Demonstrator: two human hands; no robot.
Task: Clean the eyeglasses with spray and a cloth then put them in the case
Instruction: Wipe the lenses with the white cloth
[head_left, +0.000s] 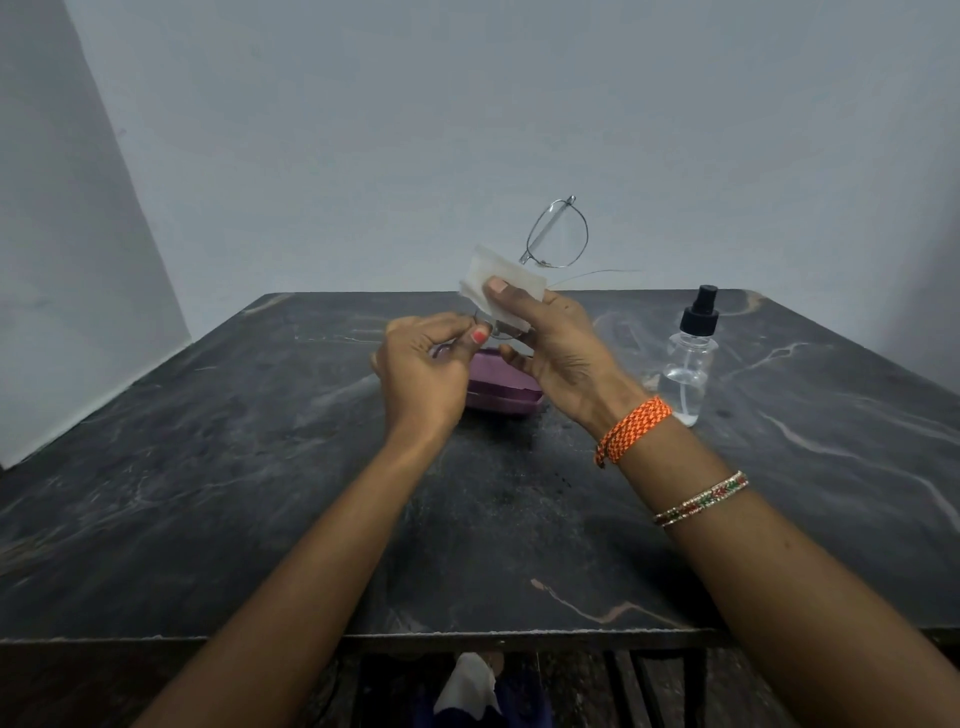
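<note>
- The thin silver wire eyeglasses (557, 234) are up in the air over the dark marble surface (260, 467), held between both hands near the middle of the view.
- One round lens sticks up at 12 o'clock from the hands. The other lens is hidden behind the small white folded cloth (501, 291).
- A thin arm of the eyeglasses pokes out toward 3 o'clock.
- The right hand (550, 353) has its grip on the white cloth, with the thumb pressing it onto the lower lens.
- The left hand (423, 371) has its fingers curled, with the thumb tip beside the lower rim of the eyeglasses. Its grip seems to pinch the frame there, but the exact spot is hard to see.
- The purple glasses case (498, 392) lies on the surface right under the hands, partly hidden by them.
- The clear plastic spray bottle with a black top (688, 358) stands upright at 3 o'clock from the hands, apart from the case.
</note>
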